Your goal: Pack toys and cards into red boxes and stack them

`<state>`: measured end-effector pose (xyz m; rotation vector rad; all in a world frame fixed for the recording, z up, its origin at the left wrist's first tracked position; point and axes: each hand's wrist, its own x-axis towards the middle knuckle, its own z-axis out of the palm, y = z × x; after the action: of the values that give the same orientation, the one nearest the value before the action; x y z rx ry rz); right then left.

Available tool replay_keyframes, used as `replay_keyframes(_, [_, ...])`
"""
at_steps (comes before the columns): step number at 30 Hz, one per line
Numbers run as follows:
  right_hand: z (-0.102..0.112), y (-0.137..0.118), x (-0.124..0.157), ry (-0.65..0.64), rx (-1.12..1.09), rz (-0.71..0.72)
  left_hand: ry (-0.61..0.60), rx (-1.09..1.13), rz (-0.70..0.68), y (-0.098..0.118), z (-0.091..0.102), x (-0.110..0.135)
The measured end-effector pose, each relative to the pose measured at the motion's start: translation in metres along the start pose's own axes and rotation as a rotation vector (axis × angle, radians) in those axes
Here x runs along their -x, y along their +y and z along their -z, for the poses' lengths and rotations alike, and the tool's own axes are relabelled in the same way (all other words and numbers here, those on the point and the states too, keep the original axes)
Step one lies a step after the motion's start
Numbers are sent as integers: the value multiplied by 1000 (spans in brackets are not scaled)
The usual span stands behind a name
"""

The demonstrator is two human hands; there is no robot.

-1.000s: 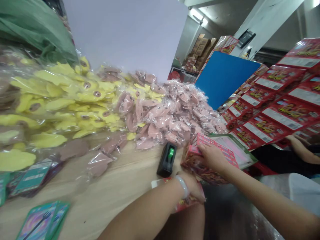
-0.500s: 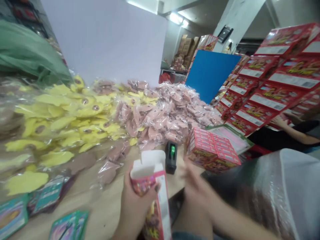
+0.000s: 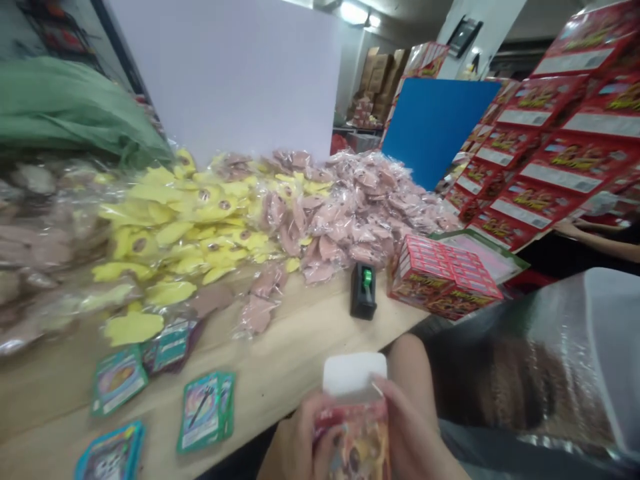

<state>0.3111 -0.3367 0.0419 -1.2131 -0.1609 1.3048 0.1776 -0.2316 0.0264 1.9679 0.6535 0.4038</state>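
Note:
Both my hands hold a small pink printed box [image 3: 356, 419] at the bottom of the view, its white top flap standing open. My left hand [image 3: 294, 445] grips its left side with the fingers curled round it. My right hand [image 3: 410, 433] wraps the right side, thumb near the flap. The box sits over my lap, in front of the wooden table's [image 3: 280, 360] near edge. A black tape dispenser [image 3: 363, 291] with a green wheel stands on the table beyond the box.
Heaps of bagged yellow toys [image 3: 185, 220] and pink toys [image 3: 350, 207] cover the table's far side. Teal card packs [image 3: 205, 410] lie at the near left. A block of red boxes [image 3: 445, 277] sits right, stacked red cartons [image 3: 560, 153] behind. Another person's arm [image 3: 600, 240] reaches in at far right.
My right hand left the block of red boxes and joined my left hand on the pink box. The box came down and closer to me.

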Motion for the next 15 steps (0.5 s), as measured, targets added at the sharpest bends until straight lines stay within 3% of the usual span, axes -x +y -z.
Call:
replay_keyframes(4, [4, -15, -8, -78, -88, -101, -202, -9, 8, -9, -1, -18])
replay_keyframes(7, [12, -34, -10, -269, 150, -27, -237, 7, 46, -16, -6, -25])
replay_keyframes(10, [13, -48, -7, -448, 523, 61, -168, 78, 48, -23, -17, -21])
replay_keyframes(15, [4, -47, 0, -221, 977, 265, -105, 170, 77, -29, -34, -12])
